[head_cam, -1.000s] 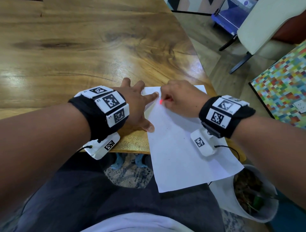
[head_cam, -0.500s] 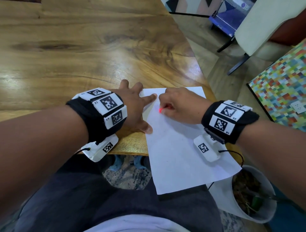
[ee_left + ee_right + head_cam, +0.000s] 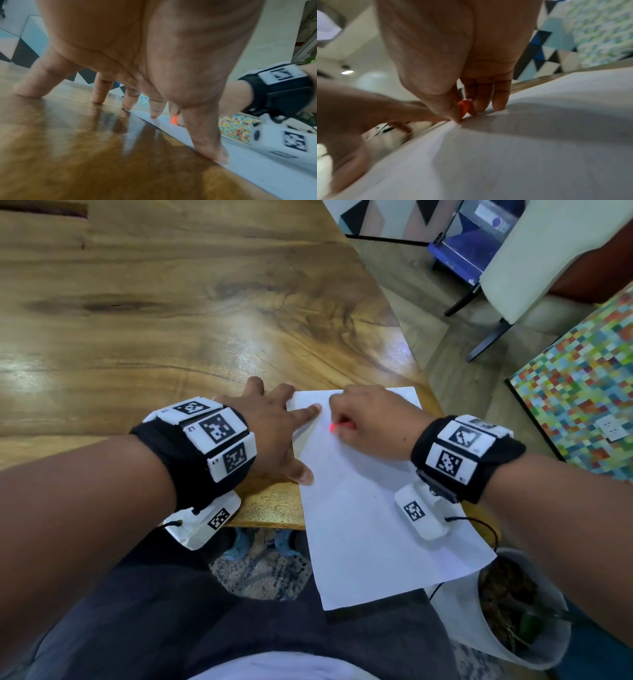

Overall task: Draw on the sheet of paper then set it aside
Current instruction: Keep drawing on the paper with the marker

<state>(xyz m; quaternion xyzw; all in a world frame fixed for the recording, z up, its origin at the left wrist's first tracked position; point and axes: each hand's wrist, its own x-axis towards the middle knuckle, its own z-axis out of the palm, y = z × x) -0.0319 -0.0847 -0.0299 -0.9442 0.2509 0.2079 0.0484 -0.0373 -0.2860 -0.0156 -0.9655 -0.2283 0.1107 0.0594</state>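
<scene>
A white sheet of paper [image 3: 370,518] lies at the table's near right corner, its lower part hanging past the front edge over my lap. My left hand [image 3: 274,429] lies spread and flat, forefinger and thumb pressing the sheet's left edge [image 3: 221,158]. My right hand [image 3: 370,419] pinches a short orange-red drawing stick [image 3: 337,426], tip down on the paper near its top. The right wrist view shows the stick [image 3: 464,107] between thumb and fingers, on the sheet [image 3: 522,148]. No drawn marks can be made out.
The wooden table [image 3: 171,320] stretches away to the left and back. To the right stand a white pot of soil [image 3: 520,618] on the floor, a multicoloured checkered panel [image 3: 582,405] and a cream chair [image 3: 534,268].
The right hand with the stick has shifted slightly down the sheet. The left hand keeps pressing the paper's left edge.
</scene>
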